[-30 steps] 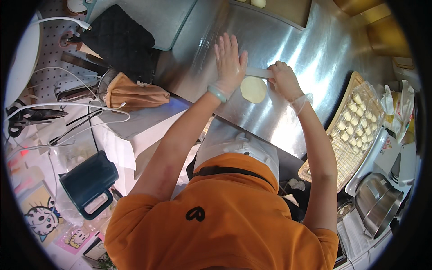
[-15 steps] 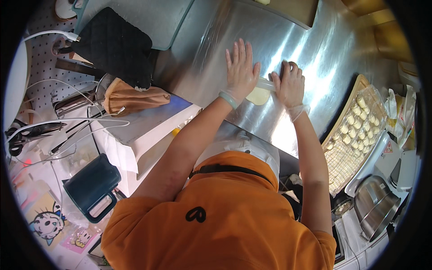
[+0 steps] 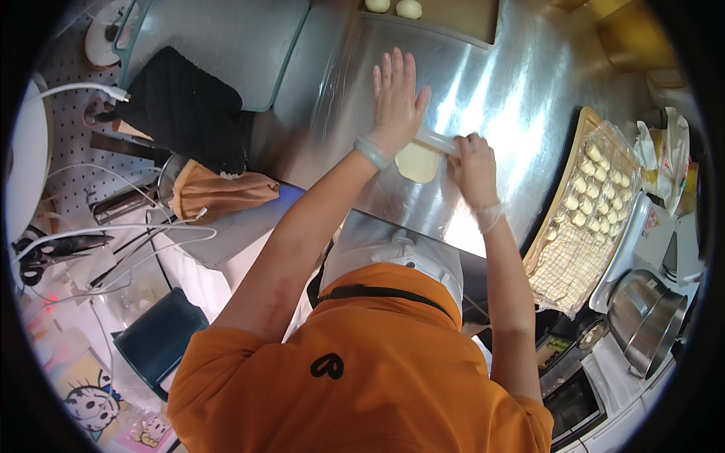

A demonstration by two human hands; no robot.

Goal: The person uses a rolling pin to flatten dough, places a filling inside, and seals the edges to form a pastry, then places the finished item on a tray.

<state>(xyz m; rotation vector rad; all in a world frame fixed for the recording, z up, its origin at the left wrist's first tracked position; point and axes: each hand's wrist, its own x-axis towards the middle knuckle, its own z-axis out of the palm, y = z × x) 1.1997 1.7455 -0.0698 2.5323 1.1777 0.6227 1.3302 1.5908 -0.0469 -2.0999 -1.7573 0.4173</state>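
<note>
A flattened round of pale dough lies on the steel worktop. Across its far edge rests a whitish, translucent rolling pin. My left hand is open at the pin's left end, fingers stretched out flat and pointing away from me, the palm covering that end. Around the right end curl the fingers of my right hand, which is closed on the pin.
Pale balls of dough sit in a metal tray at the far edge. On the right, a wooden tray holds many small dough pieces under plastic; steel bowls stand nearby. Left are a black oven mitt and a dark jug.
My right hand has come closer to me, its fingers now curled round the pin's end rather than reaching past it. More of the dough round shows, and the whole view has shifted slightly.
</note>
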